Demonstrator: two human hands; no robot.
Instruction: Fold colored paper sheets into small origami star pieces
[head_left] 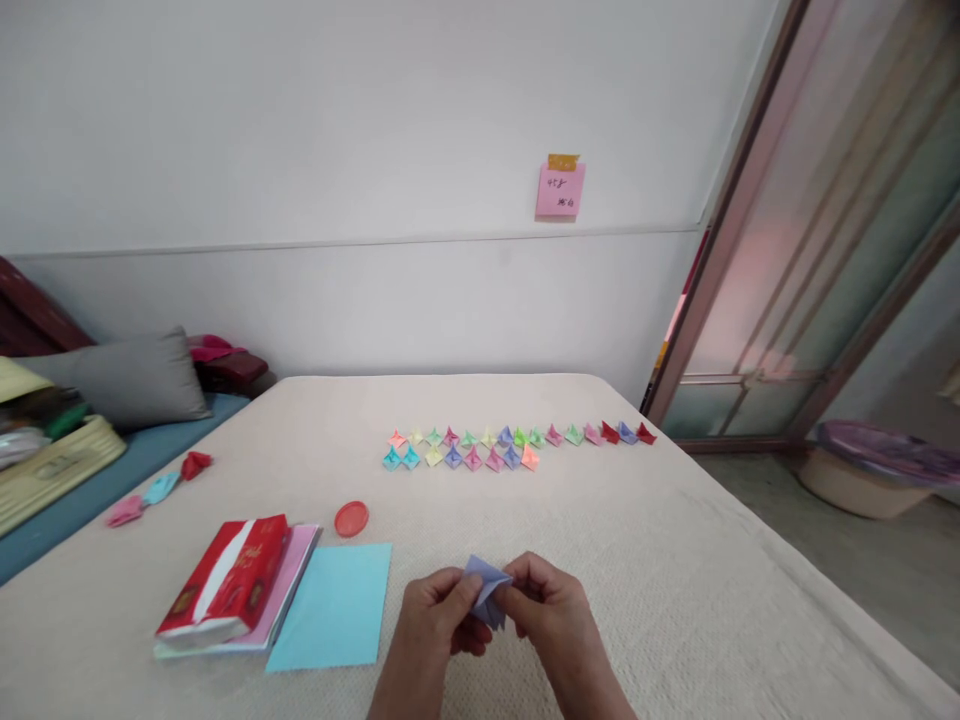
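Note:
A small lavender folded paper (486, 585) sits between both my hands, low in the middle of the view. My left hand (435, 612) pinches its left side with curled fingers. My right hand (547, 605) pinches its right side, fingers closed on the paper. Both hover just above the beige table (675, 560). Farther back lie two rows of several small folded paper pieces (510, 445) in pastel, purple and red colours.
A light blue sheet (334, 605) lies left of my hands, beside a red tissue pack (229, 580) on a pink paper stack. A red round lid (351, 518) sits behind the sheet. Three folded pieces (161, 487) lie at the table's left edge. A pink note (559, 190) hangs on the wall.

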